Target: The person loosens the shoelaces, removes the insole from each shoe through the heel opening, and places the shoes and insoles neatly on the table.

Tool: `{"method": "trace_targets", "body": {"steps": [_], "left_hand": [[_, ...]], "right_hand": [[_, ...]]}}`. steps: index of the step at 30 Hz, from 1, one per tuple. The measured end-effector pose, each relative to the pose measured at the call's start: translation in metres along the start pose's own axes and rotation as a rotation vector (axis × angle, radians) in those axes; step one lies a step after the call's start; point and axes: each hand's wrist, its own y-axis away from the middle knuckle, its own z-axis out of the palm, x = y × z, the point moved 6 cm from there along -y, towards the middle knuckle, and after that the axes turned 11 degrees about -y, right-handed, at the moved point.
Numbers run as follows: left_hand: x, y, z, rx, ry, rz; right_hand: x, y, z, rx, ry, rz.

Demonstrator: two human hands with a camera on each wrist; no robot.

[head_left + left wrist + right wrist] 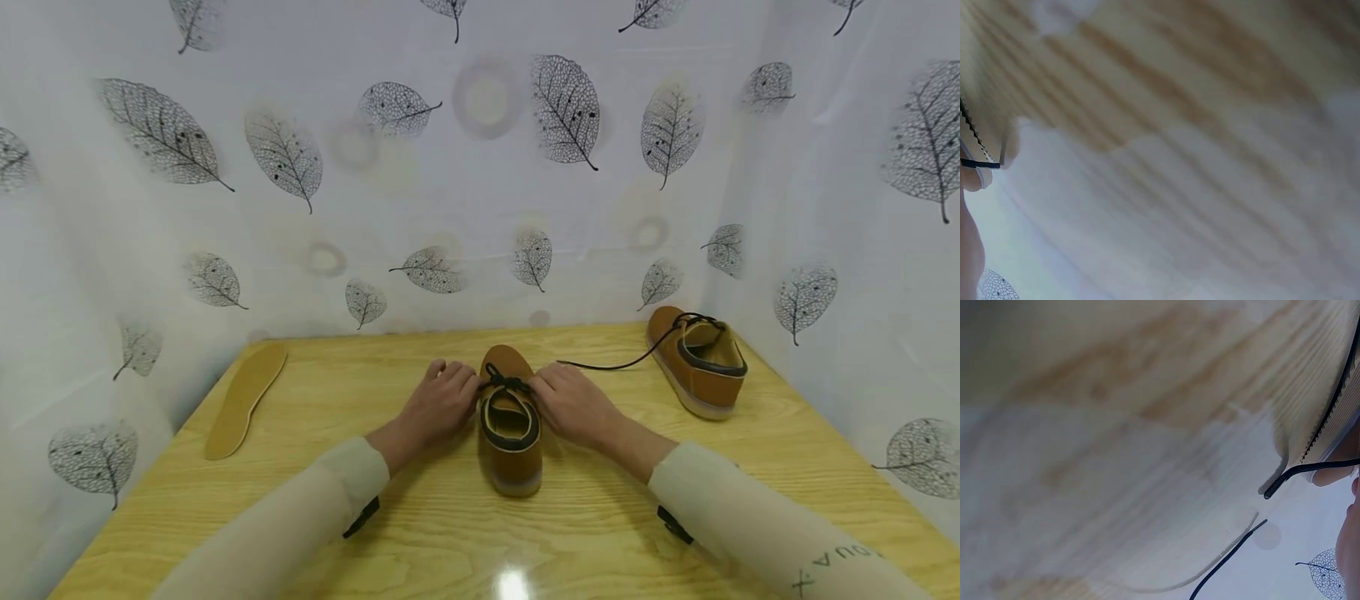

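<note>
A brown lace-up shoe (517, 467) with a dark padded collar stands mid-table, toe pointing away from me. Across its front lies a black shoelace (506, 381) tied in a bow. From the left side my left hand (450, 398) pinches the bow, knuckles up, and my right hand (568, 402) pinches it from the opposite side. Both sets of fingertips are mostly hidden against the shoe. In the right wrist view a black lace end (1316, 467) sticks out beside the shoe, close to the hand (1349, 544). Only an edge of the left hand (969, 244) shows in the left wrist view.
At the back right stands a second brown shoe (708, 387), its long loose lace (615, 367) trailing left over the wooden table (420, 533). A tan insole (246, 404) lies at the far left. Behind the table hangs a white leaf-print curtain (465, 192).
</note>
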Motion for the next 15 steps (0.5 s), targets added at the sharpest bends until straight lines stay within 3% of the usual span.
{"method": "trace_targets", "body": {"steps": [5, 15], "left_hand": [[-0.0012, -0.0006, -0.0015, 0.044, 0.019, -0.004], [-0.0010, -0.0004, -0.0027, 0.055, 0.034, 0.003]], "right_hand": [[0.0010, 0.0016, 0.0016, 0.009, -0.003, -0.005], [0.0018, 0.0010, 0.0019, -0.031, 0.016, 0.007]]}}
